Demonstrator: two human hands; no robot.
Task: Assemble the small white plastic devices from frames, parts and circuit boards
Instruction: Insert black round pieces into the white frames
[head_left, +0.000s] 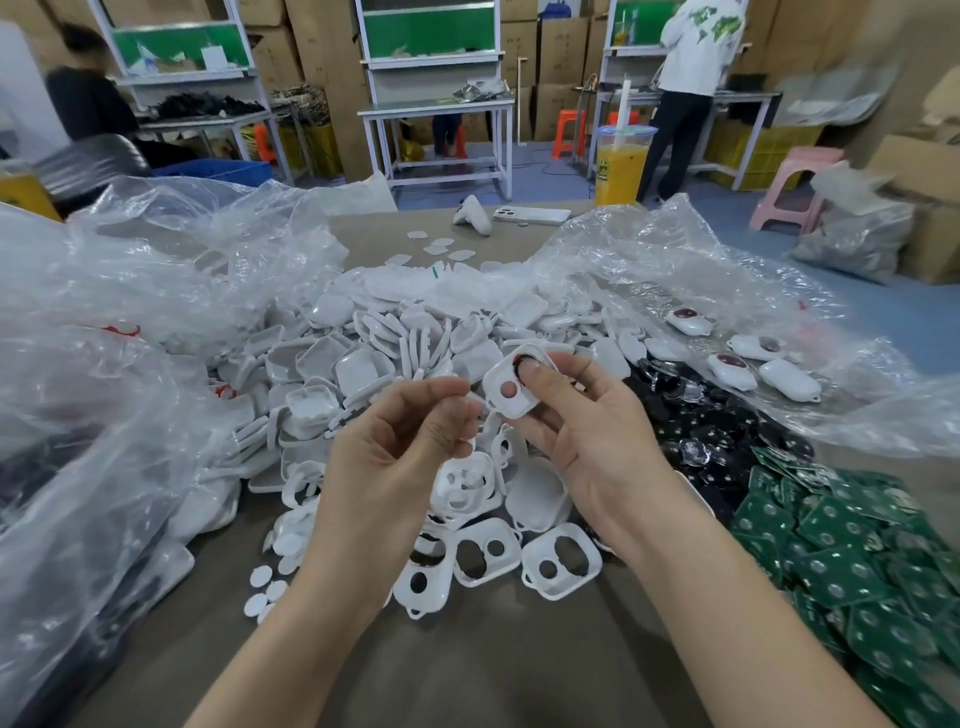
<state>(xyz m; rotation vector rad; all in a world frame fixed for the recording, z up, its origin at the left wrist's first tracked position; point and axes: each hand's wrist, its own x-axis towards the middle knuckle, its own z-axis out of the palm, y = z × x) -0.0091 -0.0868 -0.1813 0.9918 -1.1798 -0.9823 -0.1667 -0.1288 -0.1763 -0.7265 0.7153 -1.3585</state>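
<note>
You're in an assembly workshop: bulk white shells (363, 358) heaped at 12 on your bench (467, 670), green circuit boards (857, 545) at 3, workstations (436, 109) and stacked cartons (311, 47) beyond.

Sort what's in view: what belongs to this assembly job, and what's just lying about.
Job: white frame in the right hand, loose frames, white shells, green circuit boards, black parts, finished devices.
Lying about: drink cup, phone, pink stool.
</note>
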